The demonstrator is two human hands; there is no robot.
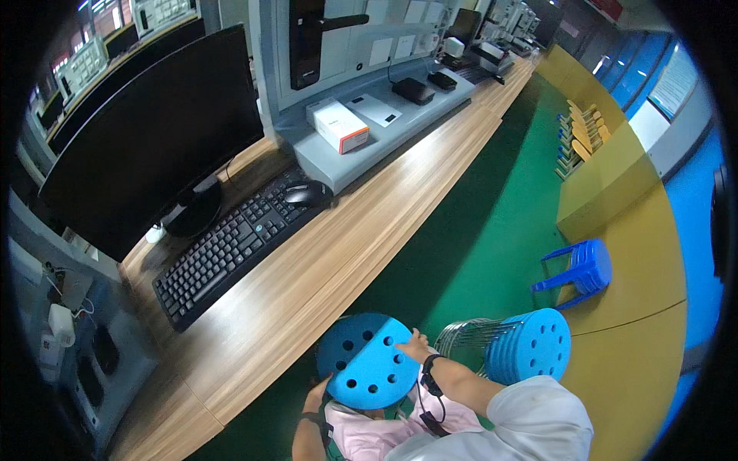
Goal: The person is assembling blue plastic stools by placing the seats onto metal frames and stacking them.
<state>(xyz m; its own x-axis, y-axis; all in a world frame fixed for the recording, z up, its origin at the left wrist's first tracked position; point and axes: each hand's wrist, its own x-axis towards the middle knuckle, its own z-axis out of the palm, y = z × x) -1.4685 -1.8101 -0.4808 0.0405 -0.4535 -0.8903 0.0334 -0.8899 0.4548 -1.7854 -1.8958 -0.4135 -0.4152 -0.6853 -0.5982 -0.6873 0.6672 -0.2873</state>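
Head view: a round blue seat (369, 365) is just beside the desk (292, 307). The right hand (416, 348) grips its rim, fingers part-spread; the left hand (316, 395) touches the opposite edge (how closed, I cannot tell). Even, opposed pressure should steady it.

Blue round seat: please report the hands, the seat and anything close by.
Left hand at left rim, right hand on right rim. Blue round seat, holed face up. Wooden desk left, stacked stools right.
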